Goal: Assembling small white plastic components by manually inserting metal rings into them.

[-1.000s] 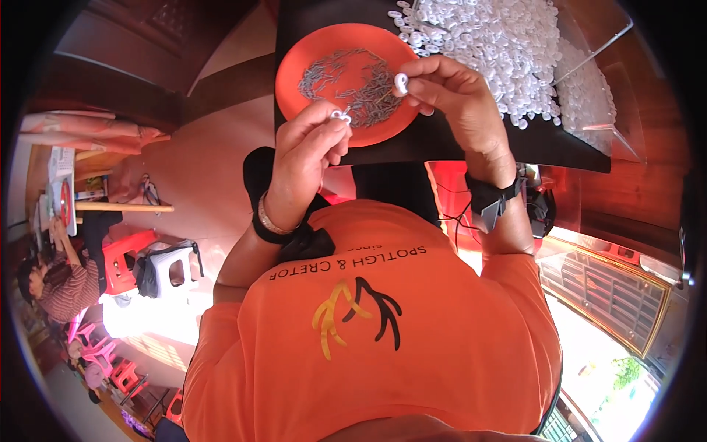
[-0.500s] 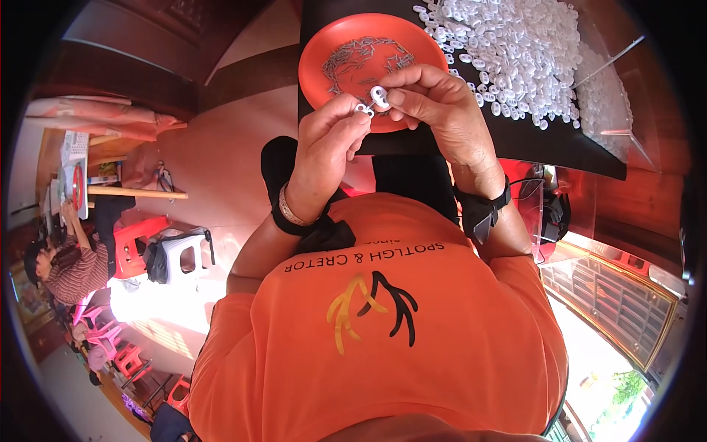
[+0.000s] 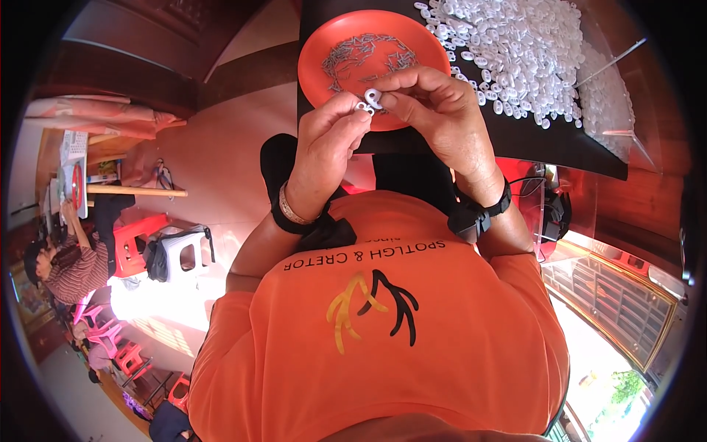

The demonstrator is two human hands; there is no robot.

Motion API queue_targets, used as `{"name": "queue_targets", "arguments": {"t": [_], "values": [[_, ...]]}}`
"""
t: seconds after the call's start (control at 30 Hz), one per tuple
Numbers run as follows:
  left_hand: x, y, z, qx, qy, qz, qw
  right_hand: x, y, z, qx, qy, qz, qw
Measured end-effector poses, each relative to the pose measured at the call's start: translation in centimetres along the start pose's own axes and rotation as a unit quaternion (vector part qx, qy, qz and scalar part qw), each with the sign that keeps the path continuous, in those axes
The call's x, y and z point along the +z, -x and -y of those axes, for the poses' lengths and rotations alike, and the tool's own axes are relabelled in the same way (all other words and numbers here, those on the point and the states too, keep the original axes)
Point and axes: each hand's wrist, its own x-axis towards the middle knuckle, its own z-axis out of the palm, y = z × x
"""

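Note:
Close together over the near edge of an orange plastic plate (image 3: pixel 313 74), both my hands work on small white plastic parts. My left hand (image 3: pixel 328 136) pinches a white two-holed plastic piece (image 3: pixel 364 108) between thumb and fingers. A second white plastic piece (image 3: pixel 373 96), rounded with a hole, is pinched in my right hand (image 3: pixel 434 103). The two pieces meet or nearly touch; whether they are joined I cannot tell. Many thin grey metal pins (image 3: pixel 368 51) lie loose in the plate, some hidden behind my hands.
A large heap of white two-holed plastic pieces (image 3: pixel 515 51) covers the right of the black table (image 3: pixel 545 147). Beside it stands a clear plastic sheet or bag (image 3: pixel 607 103). At far left, another person (image 3: pixel 74 265) works at a table near plastic stools (image 3: pixel 140 243).
My right hand has shifted slightly left, bringing its white piece closer over the one in my left hand. That piece has turned a little. My left hand stays nearly still.

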Motion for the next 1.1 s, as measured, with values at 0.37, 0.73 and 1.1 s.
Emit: {"name": "queue_targets", "arguments": {"t": [0.37,0.73,1.1], "values": [[0.2,0.0,0.1,-0.014,0.031,-0.012,0.999,0.7,0.4,0.2,-0.05,0.132,-0.003,0.99],[1.1,-0.2,0.1,0.01,0.082,-0.051,0.995,1.2,0.5,0.3,-0.135,0.238,-0.033,0.961],[0.9,-0.5,0.6,0.015,0.089,-0.044,0.995,1.1,0.7,0.3,-0.134,0.237,-0.005,0.962]]}}
